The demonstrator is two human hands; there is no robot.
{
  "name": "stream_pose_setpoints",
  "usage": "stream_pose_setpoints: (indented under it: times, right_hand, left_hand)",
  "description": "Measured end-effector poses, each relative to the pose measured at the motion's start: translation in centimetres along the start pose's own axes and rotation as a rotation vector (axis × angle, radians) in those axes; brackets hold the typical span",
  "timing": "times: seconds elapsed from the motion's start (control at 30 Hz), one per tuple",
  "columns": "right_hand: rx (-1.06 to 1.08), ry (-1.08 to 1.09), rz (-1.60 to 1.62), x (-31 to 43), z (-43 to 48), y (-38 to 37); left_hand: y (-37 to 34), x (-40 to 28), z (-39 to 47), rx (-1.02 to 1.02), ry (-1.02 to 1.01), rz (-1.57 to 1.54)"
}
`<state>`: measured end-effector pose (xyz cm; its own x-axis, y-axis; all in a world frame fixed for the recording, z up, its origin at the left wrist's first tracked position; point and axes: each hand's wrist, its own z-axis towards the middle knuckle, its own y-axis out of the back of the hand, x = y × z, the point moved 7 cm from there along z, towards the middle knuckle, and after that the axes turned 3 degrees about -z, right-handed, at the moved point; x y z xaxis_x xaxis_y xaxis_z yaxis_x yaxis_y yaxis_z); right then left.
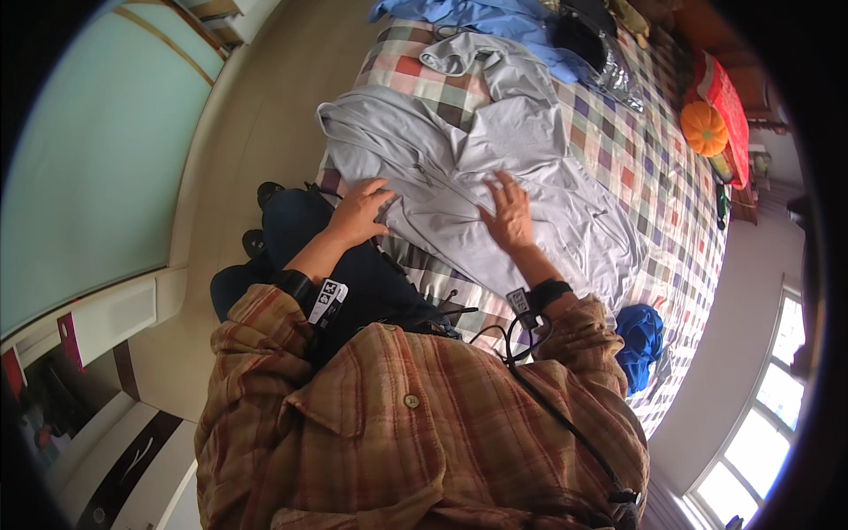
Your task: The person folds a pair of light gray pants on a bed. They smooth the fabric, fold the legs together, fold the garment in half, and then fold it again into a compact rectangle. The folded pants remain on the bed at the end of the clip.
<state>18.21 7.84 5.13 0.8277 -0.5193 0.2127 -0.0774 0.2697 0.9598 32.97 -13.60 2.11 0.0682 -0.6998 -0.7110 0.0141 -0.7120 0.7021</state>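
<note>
A light grey zip-up jacket lies spread and wrinkled on a bed with a checked bedspread. One of its sleeves bends towards the far side of the bed. My left hand is at the jacket's near left edge, fingers apart and slightly curved, with no fabric gripped. Over the jacket's middle, close to the zip, is my right hand, its fingers spread and nothing held. Whether either palm presses on the cloth cannot be told. Both wrists wear black bands with white printed tags.
Light blue clothing and a dark item in shiny plastic lie at the far side. A bundled blue cloth sits at the right. An orange pumpkin-shaped object rests by a red packet. A black cable hangs across my shirt.
</note>
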Motion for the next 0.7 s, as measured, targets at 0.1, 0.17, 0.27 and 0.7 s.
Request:
stream_pose_setpoints:
  times: [0.1,0.17,0.27,0.7]
  right_hand:
    - [0.186,0.25,-0.002,5.9,-1.9,-2.3]
    - [0.284,0.27,0.062,7.9,-3.0,-3.6]
    - [0.353,0.168,-0.014,8.4,-3.1,-5.1]
    - [0.415,0.127,0.004,7.4,-3.2,-5.9]
  left_hand:
    - [0.3,0.0,-0.5,-0.065,0.026,-0.075]
    - [0.6,-0.5,-0.5,-0.135,-0.023,0.036]
    - [0.2,-0.5,-0.2,-0.118,-0.013,0.199]
    - [0.6,-0.6,-0.3,-0.269,-0.001,0.257]
